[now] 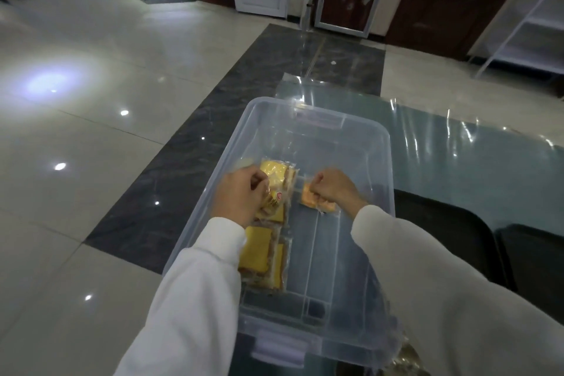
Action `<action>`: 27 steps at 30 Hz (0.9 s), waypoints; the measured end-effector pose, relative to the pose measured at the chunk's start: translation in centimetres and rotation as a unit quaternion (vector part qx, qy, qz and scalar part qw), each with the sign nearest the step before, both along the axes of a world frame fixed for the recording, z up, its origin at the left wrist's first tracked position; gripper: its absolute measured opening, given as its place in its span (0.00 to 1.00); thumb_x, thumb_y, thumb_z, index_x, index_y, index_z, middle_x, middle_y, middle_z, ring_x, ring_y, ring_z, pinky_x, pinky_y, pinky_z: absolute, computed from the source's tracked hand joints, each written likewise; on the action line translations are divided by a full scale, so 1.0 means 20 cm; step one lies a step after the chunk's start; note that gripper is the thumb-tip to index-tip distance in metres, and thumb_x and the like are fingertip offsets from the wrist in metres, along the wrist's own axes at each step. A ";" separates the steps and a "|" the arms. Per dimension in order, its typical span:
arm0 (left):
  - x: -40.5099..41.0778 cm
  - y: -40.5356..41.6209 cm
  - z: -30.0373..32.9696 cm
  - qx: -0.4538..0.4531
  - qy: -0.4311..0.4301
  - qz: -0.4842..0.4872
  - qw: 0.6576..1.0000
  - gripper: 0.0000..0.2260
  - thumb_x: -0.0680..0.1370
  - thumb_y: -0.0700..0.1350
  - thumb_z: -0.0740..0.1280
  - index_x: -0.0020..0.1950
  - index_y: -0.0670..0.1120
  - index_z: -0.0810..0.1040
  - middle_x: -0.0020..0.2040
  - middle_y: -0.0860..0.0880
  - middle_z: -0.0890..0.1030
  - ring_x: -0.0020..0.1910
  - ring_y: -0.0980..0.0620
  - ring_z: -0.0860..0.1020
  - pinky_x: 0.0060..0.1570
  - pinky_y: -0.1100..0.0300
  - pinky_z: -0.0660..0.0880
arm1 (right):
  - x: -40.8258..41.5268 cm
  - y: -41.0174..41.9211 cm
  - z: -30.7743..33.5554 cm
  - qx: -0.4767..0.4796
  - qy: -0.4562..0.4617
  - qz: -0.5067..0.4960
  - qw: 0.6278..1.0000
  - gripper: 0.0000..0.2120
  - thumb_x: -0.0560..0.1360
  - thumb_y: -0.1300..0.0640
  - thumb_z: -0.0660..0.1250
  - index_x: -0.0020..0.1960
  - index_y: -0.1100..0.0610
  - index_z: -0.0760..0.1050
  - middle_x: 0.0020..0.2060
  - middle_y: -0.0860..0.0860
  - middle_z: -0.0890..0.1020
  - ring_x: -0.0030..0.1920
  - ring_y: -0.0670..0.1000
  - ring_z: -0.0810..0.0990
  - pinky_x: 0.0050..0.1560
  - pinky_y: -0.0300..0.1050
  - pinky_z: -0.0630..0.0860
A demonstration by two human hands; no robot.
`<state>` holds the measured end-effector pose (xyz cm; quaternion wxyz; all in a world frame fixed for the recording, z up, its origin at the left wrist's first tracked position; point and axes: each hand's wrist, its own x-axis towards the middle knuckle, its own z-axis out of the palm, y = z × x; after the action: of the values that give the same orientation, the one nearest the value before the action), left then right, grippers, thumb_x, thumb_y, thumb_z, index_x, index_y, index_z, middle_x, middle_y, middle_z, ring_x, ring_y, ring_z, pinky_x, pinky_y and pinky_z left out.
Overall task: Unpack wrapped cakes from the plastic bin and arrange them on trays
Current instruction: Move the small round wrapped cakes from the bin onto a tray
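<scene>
A clear plastic bin [360, 143] stands on the glass table, and both my hands are inside it. My left hand [241, 195] grips a wrapped yellow cake [276, 175] at the bin's left side. My right hand [331, 188] pinches a smaller wrapped orange cake [308, 197] near the bin's middle. More wrapped yellow cakes [259, 250] lie along the left wall below my left wrist. The right half of the bin's floor is bare.
The glass table [457, 156] runs to the right behind the bin. Two dark trays [451, 235] lie to the right of the bin, partly hidden by my right sleeve. Shiny tiled floor [91, 131] lies to the left, and a white rack [534, 24] stands at far right.
</scene>
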<state>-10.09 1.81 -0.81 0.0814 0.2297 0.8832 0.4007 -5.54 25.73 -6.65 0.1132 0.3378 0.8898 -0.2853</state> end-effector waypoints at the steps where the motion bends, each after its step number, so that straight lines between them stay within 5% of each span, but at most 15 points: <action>1: 0.00 0.00 0.00 -0.002 -0.001 0.003 1.000 0.03 0.81 0.44 0.71 0.51 0.52 0.82 0.45 0.55 0.83 0.46 0.56 0.82 0.51 0.52 0.83 | -0.01 -0.01 -0.05 0.031 -0.018 0.012 0.999 0.06 0.74 0.58 0.66 0.41 0.57 0.80 0.37 0.52 0.83 0.45 0.57 0.86 0.43 0.46 0.77; 4: 0.00 0.00 0.00 -0.002 -0.002 0.011 1.000 0.03 0.81 0.44 0.69 0.51 0.53 0.82 0.45 0.55 0.83 0.46 0.57 0.81 0.49 0.57 0.83 | -0.03 -0.05 -0.23 0.139 -0.025 0.047 0.989 0.12 0.74 0.52 0.67 0.54 0.54 0.82 0.51 0.53 0.83 0.52 0.58 0.83 0.50 0.46 0.76; 9: 0.01 -0.01 0.01 0.010 -0.014 0.019 1.000 0.03 0.82 0.45 0.69 0.53 0.53 0.82 0.47 0.55 0.83 0.47 0.57 0.81 0.49 0.60 0.82 | -0.02 -0.13 -0.40 0.294 -0.036 0.060 0.953 0.09 0.71 0.54 0.74 0.50 0.54 0.83 0.44 0.55 0.84 0.44 0.57 0.82 0.48 0.50 0.81; 21: 0.00 -0.01 0.01 0.012 -0.023 0.023 0.999 0.03 0.82 0.45 0.69 0.54 0.52 0.82 0.48 0.54 0.83 0.47 0.56 0.81 0.49 0.63 0.79 | 0.00 -0.25 -0.28 0.360 -0.067 0.137 0.920 0.08 0.79 0.60 0.69 0.56 0.59 0.83 0.49 0.54 0.84 0.49 0.55 0.84 0.50 0.48 0.80; 27: 0.01 0.00 0.02 0.005 -0.028 0.029 0.999 0.03 0.80 0.46 0.72 0.48 0.53 0.80 0.45 0.54 0.83 0.45 0.55 0.82 0.48 0.59 0.82 | -0.02 -0.16 -0.15 0.327 0.018 0.084 0.941 0.09 0.78 0.62 0.68 0.56 0.57 0.83 0.51 0.54 0.84 0.50 0.59 0.85 0.46 0.50 0.80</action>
<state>-9.97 1.74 -0.51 0.0934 0.1935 0.8846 0.4139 -5.90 22.54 -9.67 0.0043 0.2750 0.9611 0.0260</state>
